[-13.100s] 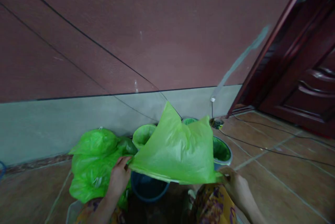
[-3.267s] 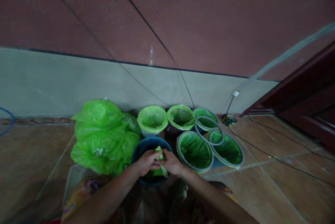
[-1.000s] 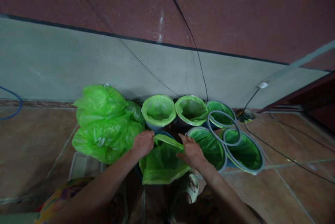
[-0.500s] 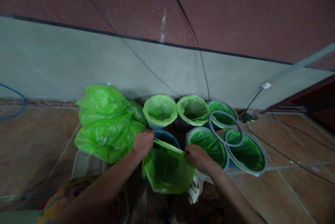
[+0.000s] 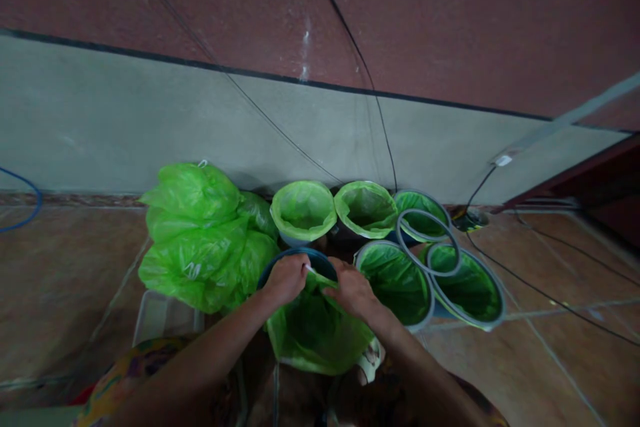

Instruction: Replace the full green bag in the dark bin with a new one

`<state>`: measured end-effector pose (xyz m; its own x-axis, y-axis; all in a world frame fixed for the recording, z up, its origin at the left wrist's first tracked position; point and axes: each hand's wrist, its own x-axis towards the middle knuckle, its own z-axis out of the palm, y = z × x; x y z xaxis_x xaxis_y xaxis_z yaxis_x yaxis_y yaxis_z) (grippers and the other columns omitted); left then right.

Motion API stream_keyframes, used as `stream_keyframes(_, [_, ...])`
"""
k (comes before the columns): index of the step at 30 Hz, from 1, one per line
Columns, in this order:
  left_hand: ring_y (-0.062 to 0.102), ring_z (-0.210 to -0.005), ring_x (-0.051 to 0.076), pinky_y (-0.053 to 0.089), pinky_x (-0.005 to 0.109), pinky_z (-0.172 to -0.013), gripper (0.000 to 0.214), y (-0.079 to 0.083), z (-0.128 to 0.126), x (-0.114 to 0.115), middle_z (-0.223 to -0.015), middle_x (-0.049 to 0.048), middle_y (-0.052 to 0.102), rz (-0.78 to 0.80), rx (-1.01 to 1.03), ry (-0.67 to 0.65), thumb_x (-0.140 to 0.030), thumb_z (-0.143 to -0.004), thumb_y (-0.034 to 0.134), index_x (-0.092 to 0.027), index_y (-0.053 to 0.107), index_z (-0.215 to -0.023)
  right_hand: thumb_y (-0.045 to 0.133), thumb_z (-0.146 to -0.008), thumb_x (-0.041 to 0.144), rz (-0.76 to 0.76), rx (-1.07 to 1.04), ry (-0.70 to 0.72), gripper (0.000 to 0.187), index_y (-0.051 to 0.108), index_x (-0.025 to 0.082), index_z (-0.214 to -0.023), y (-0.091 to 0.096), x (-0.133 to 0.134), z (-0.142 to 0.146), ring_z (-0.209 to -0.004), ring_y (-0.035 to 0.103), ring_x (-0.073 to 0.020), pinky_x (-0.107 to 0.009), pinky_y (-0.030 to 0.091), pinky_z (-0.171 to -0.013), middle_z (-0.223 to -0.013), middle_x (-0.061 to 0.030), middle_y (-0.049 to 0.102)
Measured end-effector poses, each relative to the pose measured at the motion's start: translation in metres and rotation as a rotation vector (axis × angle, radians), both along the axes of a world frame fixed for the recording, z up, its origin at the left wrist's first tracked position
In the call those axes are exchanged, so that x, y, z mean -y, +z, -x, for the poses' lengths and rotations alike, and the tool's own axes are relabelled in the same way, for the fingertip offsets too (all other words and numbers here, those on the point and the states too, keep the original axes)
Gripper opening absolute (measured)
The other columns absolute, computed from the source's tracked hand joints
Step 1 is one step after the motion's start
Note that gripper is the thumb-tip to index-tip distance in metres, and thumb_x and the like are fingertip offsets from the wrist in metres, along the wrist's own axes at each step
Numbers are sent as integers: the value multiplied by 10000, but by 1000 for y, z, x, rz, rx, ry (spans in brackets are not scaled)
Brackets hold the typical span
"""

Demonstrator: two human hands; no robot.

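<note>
A green plastic bag point(image 5: 315, 334) hangs over the near side of a dark blue bin point(image 5: 280, 260) right in front of me. My left hand point(image 5: 285, 278) is closed on the bag's top edge at the left. My right hand point(image 5: 353, 288) pinches the same edge a little to the right, fingers close to the left hand's. The bag's mouth is bunched between both hands over the bin's opening.
Filled green bags point(image 5: 200, 240) are piled at the left against the wall. Several bins lined with green bags point(image 5: 303, 210) stand behind and to the right, one loose grey ring point(image 5: 424, 244) lying across them. A clear plastic box point(image 5: 160, 314) sits at the lower left. Cables point(image 5: 530, 287) cross the tiled floor at right.
My two hands have come closer together, gathering the bag's top edge that was stretched between them. The bag now hangs lower over the blue bin's near side.
</note>
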<state>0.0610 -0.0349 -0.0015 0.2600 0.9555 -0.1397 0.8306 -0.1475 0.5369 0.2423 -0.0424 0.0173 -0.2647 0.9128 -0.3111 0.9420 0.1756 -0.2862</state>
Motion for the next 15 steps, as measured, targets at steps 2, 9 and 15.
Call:
stream_keyframes(2, [628,-834,171,432,286,-786,257,-2,-3,2,-867,41,688,6,12,-27,-214,-882,383,-202,639,-903,594,-803,294,29,5,35,410,562,197,-1200,-5,4,13,-1017,613,-233,-295,415,-815,-1080,-102,679])
stream_keyframes(9, [635,-866,184,428,280,-771,197,1,-9,11,-927,46,683,49,43,-65,-289,-852,481,-194,592,-984,424,-878,221,-32,-68,-39,243,663,205,-841,-6,1,20,-737,624,-166,-250,365,-658,-772,-56,696])
stream_keyframes(15, [636,-864,199,424,290,-782,187,-1,-5,12,-892,46,689,19,-43,-71,-232,-793,541,-193,603,-965,452,-871,268,-52,-336,-112,252,668,190,-767,2,-6,8,-658,587,-134,-214,377,-616,-699,-25,675])
